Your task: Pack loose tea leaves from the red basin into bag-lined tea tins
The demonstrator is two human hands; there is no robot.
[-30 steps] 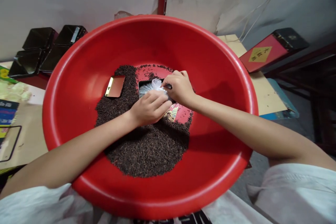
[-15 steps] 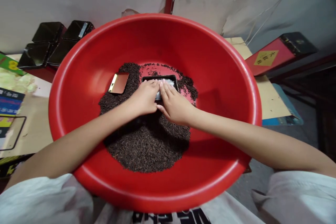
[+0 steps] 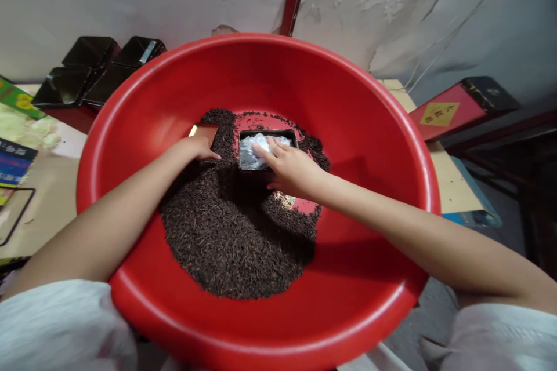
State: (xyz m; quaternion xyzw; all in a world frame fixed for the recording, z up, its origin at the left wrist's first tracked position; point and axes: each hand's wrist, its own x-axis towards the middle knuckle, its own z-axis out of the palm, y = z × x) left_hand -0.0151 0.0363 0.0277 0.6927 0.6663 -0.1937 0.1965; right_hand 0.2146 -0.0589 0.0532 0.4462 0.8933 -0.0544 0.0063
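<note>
A big red basin [image 3: 130,98] holds a heap of dark loose tea leaves [image 3: 235,243]. A red tin [image 3: 304,206] lies half buried in the leaves, its open dark mouth [image 3: 267,132] stuffed with a crumpled clear plastic bag [image 3: 256,148]. My right hand [image 3: 291,171] rests on the tin, fingers stretched flat and pressing on the bag. My left hand [image 3: 198,148] lies left of the tin, fingers curled over a gold lid [image 3: 204,128], most of which it hides.
Several black tins [image 3: 100,64] stand at the back left by the wall. A long red box [image 3: 461,107] lies at the right on a wooden table [image 3: 448,185]. A red handle [image 3: 292,3] leans on the peeling wall. Printed papers [image 3: 17,145] lie at the left.
My left hand left the tin's mouth and moved left onto the gold lid. My right hand stayed on the bag in the tin. The camera tilted slightly.
</note>
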